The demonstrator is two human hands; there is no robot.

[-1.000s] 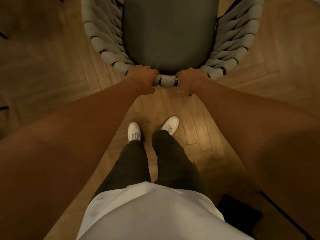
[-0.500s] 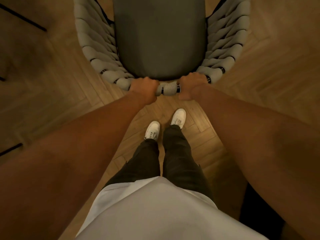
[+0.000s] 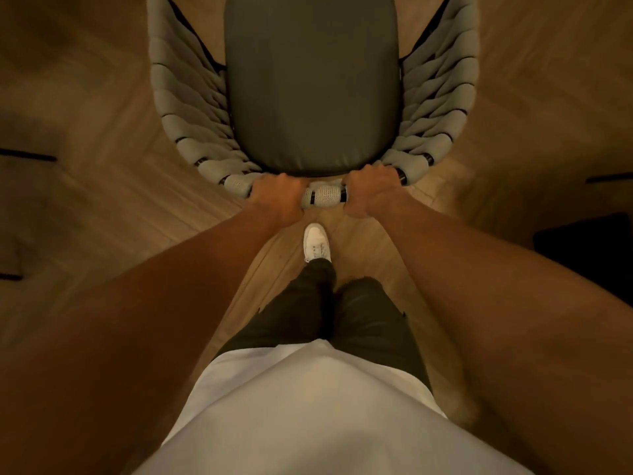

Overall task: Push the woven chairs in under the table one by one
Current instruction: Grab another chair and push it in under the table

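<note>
Both hands, left (image 3: 277,197) and right (image 3: 371,193), had their fingers wrapped around the top rail of the woven chair (image 3: 311,80), which stood on the wooden floor (image 3: 102,200); no tabletop showed. Pushing evenly through both arms would likely keep it straight.

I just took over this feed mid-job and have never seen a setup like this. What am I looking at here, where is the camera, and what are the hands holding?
There is no machine here: a person works with bare hands. The single picture comes from a wide-angle camera worn on the person's head, looking forward and down, so the arms reach away from you. The left hand and right hand both grip the top rail of the woven chair, one on each side of its middle. Its dark seat cushion faces away from the person. The chair stands on a wooden floor. Below you see the person's white shirt, dark trousers and one white shoe. No table shows in this picture.
</note>
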